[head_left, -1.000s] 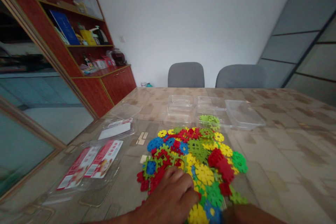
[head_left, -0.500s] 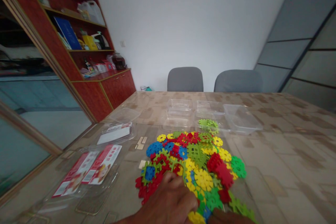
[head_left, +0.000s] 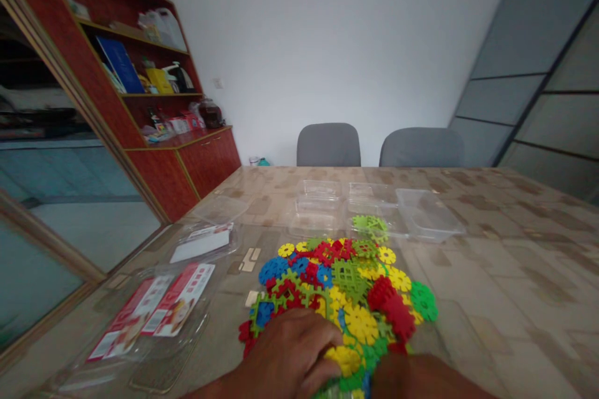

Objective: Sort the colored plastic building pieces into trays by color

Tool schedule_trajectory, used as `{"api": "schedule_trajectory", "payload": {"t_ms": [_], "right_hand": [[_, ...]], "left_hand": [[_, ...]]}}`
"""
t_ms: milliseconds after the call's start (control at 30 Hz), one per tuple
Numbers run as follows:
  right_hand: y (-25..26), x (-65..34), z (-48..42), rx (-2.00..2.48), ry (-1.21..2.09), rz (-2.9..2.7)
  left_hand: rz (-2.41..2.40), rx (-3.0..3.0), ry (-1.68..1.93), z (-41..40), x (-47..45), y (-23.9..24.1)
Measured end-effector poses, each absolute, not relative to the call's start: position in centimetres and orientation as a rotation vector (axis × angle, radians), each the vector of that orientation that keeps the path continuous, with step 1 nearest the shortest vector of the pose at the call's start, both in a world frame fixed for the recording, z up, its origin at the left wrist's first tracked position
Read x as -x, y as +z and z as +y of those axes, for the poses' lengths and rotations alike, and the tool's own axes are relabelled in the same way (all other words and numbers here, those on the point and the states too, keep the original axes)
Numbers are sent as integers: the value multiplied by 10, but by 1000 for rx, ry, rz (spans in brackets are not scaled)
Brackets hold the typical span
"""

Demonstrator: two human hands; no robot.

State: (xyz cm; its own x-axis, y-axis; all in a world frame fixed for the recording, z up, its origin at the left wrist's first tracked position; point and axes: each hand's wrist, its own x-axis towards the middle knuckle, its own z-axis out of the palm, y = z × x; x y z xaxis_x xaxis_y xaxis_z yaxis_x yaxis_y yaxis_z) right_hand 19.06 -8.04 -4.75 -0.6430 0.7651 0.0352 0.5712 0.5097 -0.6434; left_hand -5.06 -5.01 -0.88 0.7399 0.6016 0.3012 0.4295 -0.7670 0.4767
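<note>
Toy pieces [head_left: 355, 287], where do they lie?
Me: Heaped on the table [head_left: 515, 299], red, yellow, blue and green. The heap starts under my left hand [head_left: 290, 355] and spreads away ahead of it.

And that hand, how is it?
Me: Palm down on the near edge of the heap, fingers pressed together and curled. The tips touch a yellow piece [head_left: 344, 360]. I cannot tell whether I grip it.

Your other one?
Me: My right hand [head_left: 412, 377] lies just beside the left, at the heap's near corner. Only its back shows, so I cannot tell how the fingers stand.

What lies beyond?
Me: Clear tubs [head_left: 421, 215] past the heap, one holding light green pieces [head_left: 369, 224].
</note>
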Motion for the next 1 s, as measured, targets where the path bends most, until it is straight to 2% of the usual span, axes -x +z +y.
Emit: {"api": "schedule_trajectory", "payload": {"t_ms": [200, 500, 633, 767, 1000], "right_hand": [[3, -186, -63, 1087, 908, -2200], [-4, -175, -66, 1035, 1236, -1906], [1, -180, -61, 1075, 1271, -1927], [19, -207, -43, 1232, 978, -1928], [40, -310, 37, 1626, 90, -1672]], "left_hand": [[912, -2199, 661, -48, 48, -3], [782, -1722, 583, -53, 42, -5], [768, -1874, 683, -49, 45, 2], [854, -2156, 726, -43, 50, 16], [889, -2373, 680, -29, 60, 31]]}}
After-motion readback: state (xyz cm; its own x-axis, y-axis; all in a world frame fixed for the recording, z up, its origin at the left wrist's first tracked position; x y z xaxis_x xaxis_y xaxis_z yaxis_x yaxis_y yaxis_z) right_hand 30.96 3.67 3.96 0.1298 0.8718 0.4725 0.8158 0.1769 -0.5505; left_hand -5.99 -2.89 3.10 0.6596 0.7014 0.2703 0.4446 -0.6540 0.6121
